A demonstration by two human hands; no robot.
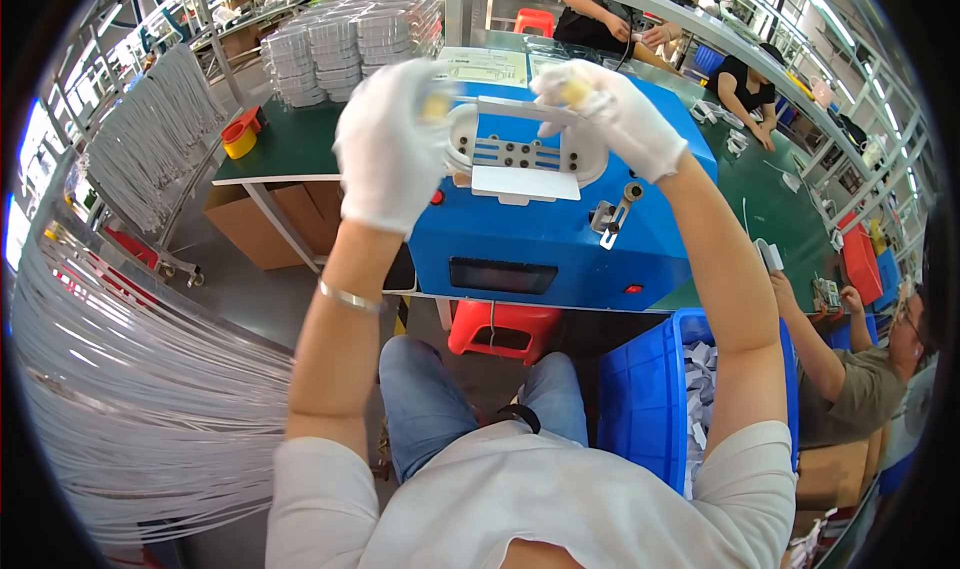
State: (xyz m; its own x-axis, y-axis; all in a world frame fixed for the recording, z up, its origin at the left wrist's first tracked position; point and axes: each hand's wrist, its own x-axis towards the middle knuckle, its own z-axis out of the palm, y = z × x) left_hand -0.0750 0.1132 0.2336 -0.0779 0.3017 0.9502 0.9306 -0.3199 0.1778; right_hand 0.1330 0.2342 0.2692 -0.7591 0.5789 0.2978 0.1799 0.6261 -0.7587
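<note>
Both my hands wear white gloves and are raised over a blue machine [580,254]. My left hand [390,139] is at the machine's left far side, fingers curled inward and smeared by motion; what it holds cannot be told. My right hand [618,117] is closed at the far right of the metal fixture, its fingers pinched around something too blurred to name. A pale bar [510,105] spans the gap between the hands. Below it lie a slotted metal plate [520,155], white rounded loops at both ends, and a white flap [525,183].
A blue bin [640,404] of white pieces stands by my right arm. White cables [150,389] hang on racks at left. Stacked clear trays [350,44] and a yellow tape roll [239,139] sit on the green table [290,154]. Co-workers sit at right and beyond.
</note>
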